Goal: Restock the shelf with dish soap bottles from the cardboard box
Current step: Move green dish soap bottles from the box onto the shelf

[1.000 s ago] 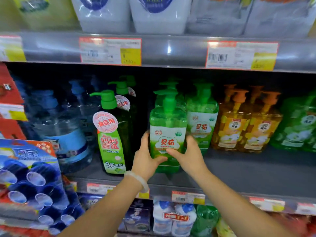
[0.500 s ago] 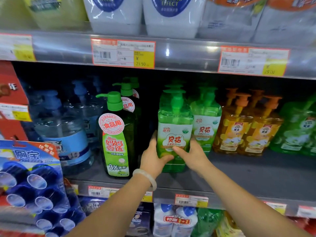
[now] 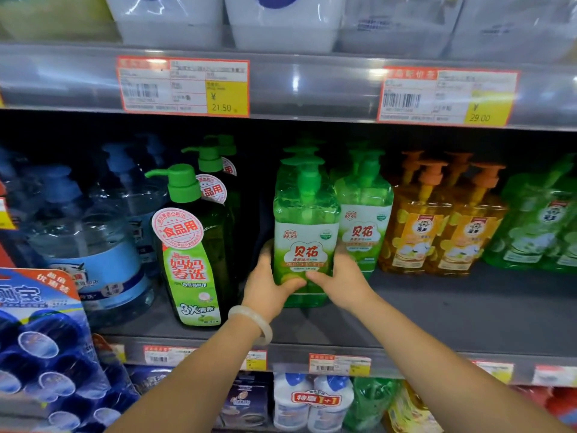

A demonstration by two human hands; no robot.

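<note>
1. The left hand, a pale bangle on its wrist, grips the low left side of the soap bottle, thumb across the front.
2. That bottle stands on the shelf, at the front of its green row. It looks full and heavy, its smooth plastic probably slippery; holding the squared body low seems safer than the pump.
3. The right hand clasps the opposite side, thumb nearly meeting the other.

The grey metal shelf carries rows of pump bottles (several deep). Clear blue water jugs stand leftmost, then dark green bottles, light green dish soap bottles and orange bottles.
</note>
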